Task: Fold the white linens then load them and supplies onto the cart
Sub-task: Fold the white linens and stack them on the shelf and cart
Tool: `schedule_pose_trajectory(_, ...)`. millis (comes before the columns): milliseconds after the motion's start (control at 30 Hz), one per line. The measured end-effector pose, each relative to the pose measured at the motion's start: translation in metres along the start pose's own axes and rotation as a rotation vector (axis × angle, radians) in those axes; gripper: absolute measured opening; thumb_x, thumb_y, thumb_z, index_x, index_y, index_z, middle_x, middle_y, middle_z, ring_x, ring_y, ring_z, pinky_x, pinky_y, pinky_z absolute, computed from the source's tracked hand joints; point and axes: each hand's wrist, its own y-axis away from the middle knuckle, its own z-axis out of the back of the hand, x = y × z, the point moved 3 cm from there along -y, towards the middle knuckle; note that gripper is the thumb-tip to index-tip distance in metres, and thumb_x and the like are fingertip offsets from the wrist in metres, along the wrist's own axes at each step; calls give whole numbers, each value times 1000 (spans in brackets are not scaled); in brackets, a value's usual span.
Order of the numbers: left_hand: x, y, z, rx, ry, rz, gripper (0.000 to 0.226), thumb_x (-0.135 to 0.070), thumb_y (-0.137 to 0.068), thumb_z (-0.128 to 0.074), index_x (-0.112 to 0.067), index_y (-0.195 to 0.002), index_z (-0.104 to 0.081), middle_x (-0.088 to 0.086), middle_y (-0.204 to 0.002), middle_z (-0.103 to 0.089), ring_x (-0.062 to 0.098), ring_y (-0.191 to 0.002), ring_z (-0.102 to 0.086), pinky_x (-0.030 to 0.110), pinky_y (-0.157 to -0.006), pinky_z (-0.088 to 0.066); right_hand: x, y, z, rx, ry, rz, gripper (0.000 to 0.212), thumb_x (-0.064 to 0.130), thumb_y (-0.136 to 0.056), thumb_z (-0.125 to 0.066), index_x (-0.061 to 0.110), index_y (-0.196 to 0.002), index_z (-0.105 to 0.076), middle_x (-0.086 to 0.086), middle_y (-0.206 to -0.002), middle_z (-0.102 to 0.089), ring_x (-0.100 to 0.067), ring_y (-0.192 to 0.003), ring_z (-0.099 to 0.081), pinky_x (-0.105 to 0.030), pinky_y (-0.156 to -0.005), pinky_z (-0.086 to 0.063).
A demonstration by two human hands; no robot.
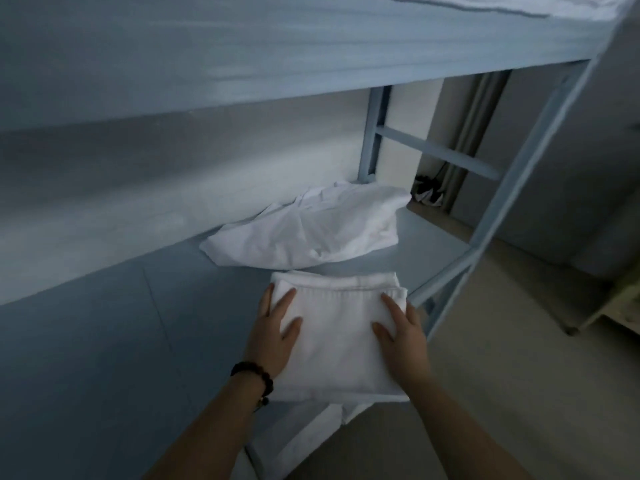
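Observation:
A folded white towel [336, 344] lies at the front edge of the blue-grey lower bunk board [104, 358]. My left hand [273, 336] rests flat on its left edge, fingers straight. On the towel's right edge lies my right hand [403, 336], also flat, with the thumb spread inward. Behind the towel sits a crumpled white linen [311, 230], loose and unfolded. More white cloth [311, 434] hangs down over the board's edge beneath the towel.
The upper bunk [242, 46] overhangs low above the board. The blue metal bed frame and its end rails [502, 202] stand to the right. Beige floor [502, 393] lies beyond, with a pale piece of furniture [609, 306] at the far right.

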Motion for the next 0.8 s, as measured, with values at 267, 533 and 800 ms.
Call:
schedule_pose_trajectory(267,-28,13,-52,248,63,-131,51,-20,-96,-57,-27,-143,-41,-3,-160,-6,1,-136,-16,16,-108,-17,-29,77,53,-211,49,-231,53,26,-91,-63,31,-141,-45,-9,-139,-39,-30,-119,-50,-28,-97,-38)
schedule_pose_trajectory(533,-51,67,-84,471,102,-303,51,-22,-95,-56,-29,-143,-41,-6,-159,-5,-3,-132,-15,15,-105,-18,-21,196,79,-433,112,-401,53,23,-92,-62,28,-142,-45,-10,-151,-29,-28,-131,-41,-27,-105,-32)
schedule_pose_trajectory(800,-84,157,-108,746,117,-454,51,-24,-95,-57,-31,-143,-41,-5,-160,-9,13,-142,-22,15,-104,-21,0,338,94,-679,159,-647,51,19,-92,-62,23,-141,-46,-10,-154,-25,-25,-138,-33,-25,-109,-27)
